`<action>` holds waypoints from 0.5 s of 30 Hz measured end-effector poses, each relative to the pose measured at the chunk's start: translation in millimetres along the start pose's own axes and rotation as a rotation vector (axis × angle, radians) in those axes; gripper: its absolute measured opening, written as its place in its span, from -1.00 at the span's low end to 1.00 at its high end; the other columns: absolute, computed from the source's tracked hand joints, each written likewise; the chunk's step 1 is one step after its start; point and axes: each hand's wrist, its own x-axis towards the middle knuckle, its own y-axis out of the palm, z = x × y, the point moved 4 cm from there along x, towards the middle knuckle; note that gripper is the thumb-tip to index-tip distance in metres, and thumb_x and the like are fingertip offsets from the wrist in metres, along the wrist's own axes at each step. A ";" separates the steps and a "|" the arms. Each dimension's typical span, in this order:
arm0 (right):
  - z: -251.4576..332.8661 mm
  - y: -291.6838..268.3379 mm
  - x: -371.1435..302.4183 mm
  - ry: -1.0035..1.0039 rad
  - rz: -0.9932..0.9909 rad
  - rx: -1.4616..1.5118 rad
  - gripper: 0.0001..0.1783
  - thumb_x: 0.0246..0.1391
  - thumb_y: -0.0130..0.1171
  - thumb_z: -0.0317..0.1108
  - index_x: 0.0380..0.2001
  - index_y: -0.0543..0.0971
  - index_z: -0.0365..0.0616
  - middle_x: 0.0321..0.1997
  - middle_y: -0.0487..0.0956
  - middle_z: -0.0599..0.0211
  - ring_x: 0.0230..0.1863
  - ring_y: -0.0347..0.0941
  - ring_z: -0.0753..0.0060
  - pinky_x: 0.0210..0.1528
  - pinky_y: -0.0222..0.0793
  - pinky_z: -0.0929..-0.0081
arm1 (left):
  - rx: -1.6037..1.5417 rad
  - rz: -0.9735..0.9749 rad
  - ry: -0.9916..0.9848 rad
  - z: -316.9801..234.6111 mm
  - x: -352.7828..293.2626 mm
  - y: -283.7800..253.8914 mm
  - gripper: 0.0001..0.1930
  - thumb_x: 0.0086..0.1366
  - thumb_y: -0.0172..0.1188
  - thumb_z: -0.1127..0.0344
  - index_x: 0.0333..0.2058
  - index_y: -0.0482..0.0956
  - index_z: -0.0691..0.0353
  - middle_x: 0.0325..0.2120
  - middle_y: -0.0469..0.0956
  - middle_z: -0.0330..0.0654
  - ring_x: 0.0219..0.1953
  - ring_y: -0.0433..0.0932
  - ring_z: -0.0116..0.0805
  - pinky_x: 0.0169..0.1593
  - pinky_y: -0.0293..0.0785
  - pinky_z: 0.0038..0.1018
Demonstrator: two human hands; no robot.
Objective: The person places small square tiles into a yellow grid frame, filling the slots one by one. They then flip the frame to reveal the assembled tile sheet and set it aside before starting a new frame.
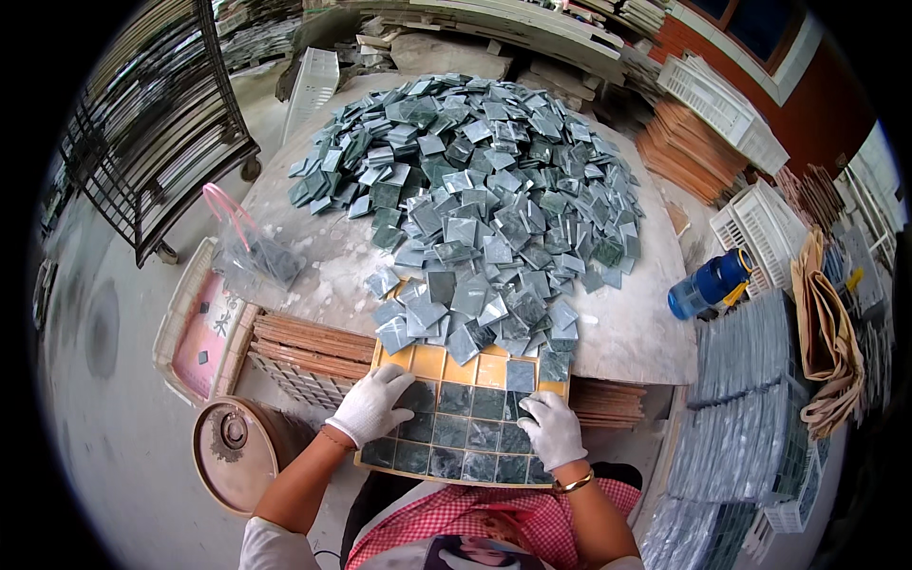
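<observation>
A yellow square-celled plastic grid tray [463, 369] is seen at the near edge of the round dusty stone surface [627, 332], partly overhanging it. Most of its cells are filled with dark green square marble tiles [468, 432]; the far row is largely bare. The white-gloved left hand [370, 404] is laid on the tray's left side, its grip released, fingers spread over the tiles. The white-gloved right hand [551, 429] is rested on the tray's right side, fingers curled loosely; nothing is seen grasped. A large heap of loose green tiles [484, 190] is spread across the surface, reaching the tray's far edge. A blue bottle [708, 283] is lying to the right.
</observation>
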 end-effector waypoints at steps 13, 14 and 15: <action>10.7 -10.2 41.5 0.023 0.055 -0.185 -0.45 -0.13 0.30 -0.30 0.00 0.47 -0.13 0.11 0.40 0.18 0.01 0.44 0.11 -0.01 0.41 0.28 | -0.109 -0.053 0.056 0.9 10.9 5.3 -0.52 -0.06 0.34 0.39 -0.10 0.47 0.30 -0.03 0.35 0.07 -0.06 0.45 0.04 0.01 0.42 -0.26; 11.1 -9.4 46.9 0.012 0.111 -0.213 -0.43 -0.14 0.30 -0.31 0.02 0.45 -0.12 0.14 0.37 0.19 0.03 0.43 0.11 0.00 0.41 0.27 | -0.108 -0.044 0.052 0.2 11.3 4.0 -0.53 -0.06 0.33 0.39 -0.10 0.47 0.30 -0.02 0.34 0.07 -0.05 0.45 0.04 0.02 0.42 -0.26; 9.8 -8.5 51.9 0.007 0.169 -0.239 -0.41 -0.14 0.30 -0.31 0.04 0.44 -0.11 0.17 0.35 0.19 0.05 0.42 0.11 0.01 0.41 0.27 | -0.109 -0.030 0.050 -0.7 12.8 3.7 -0.53 -0.05 0.33 0.39 -0.11 0.46 0.30 -0.02 0.34 0.07 -0.05 0.45 0.04 0.02 0.42 -0.26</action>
